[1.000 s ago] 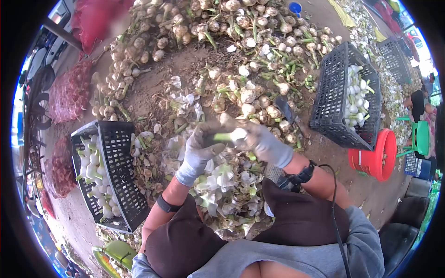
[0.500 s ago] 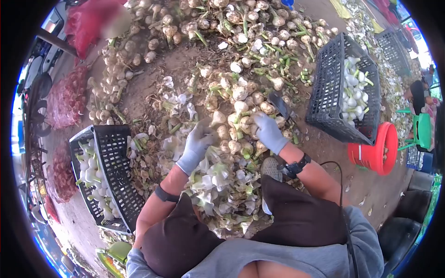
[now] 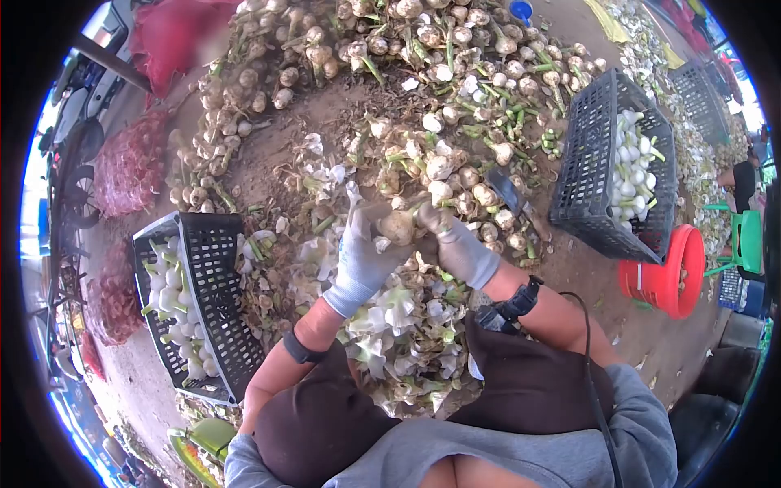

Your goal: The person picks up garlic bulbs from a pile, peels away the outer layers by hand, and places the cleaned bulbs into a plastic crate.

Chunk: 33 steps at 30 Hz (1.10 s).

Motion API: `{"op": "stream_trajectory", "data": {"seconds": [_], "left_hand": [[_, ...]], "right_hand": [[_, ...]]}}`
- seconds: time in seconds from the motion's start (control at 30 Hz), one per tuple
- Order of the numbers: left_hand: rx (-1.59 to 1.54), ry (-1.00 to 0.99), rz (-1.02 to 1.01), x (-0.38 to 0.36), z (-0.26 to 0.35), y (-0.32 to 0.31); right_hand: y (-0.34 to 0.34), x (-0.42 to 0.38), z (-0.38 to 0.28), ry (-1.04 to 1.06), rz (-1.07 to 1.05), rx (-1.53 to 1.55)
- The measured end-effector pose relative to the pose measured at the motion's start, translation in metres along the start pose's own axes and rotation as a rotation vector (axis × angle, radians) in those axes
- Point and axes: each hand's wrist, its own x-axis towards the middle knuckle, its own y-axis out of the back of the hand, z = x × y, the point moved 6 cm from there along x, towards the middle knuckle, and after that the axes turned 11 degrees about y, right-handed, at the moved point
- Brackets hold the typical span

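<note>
Both my hands wear pale grey gloves and meet over the pile in front of me. A brownish, unpeeled garlic bulb sits between them. My left hand grips it from the left, with some blur at the fingertips. My right hand has its fingers curled in against the bulb's right side; part of the grip is hidden. Just beyond lie more unpeeled garlic bulbs. Stripped white garlic skins heap up below my hands, between my knees. A dark flat blade lies right of the bulbs.
A black crate with white peeled garlic leans at my left; another black crate holds more at the right. Beside that stands a red bucket. Red mesh sacks lie far left. A green stool is at far right.
My hands have come closer together, and a garlic bulb is now held between them. Before, they were apart, reaching into the pile. The view has shifted slightly.
</note>
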Motion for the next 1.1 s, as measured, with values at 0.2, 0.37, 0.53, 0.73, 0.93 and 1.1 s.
{"op": "stream_trajectory", "data": {"seconds": [0.2,0.37,0.53,0.73,0.93,1.1], "left_hand": [[0.137,-0.145,0.054,-0.004,-0.004,0.007],[-0.278,0.326,-0.071,-0.007,-0.029,0.014],[-1.459,0.572,-0.581,-0.014,-0.023,-0.002],[-0.747,0.415,-0.344,-0.008,-0.03,0.002],[-1.366,0.571,-0.913,-0.016,-0.035,0.007],[-0.585,0.363,0.02,-0.003,-0.042,0.042]], "right_hand": [[-0.008,0.008,0.009,0.106,0.001,-0.096],[-0.014,0.011,0.013,0.134,-0.108,0.066],[-0.002,0.018,0.001,0.59,-0.156,-0.868],[-0.017,0.029,0.018,0.207,-0.057,0.085],[-0.022,0.033,0.011,0.257,-0.225,-0.168],[-0.041,0.025,0.0,0.277,-0.243,-0.1]]}}
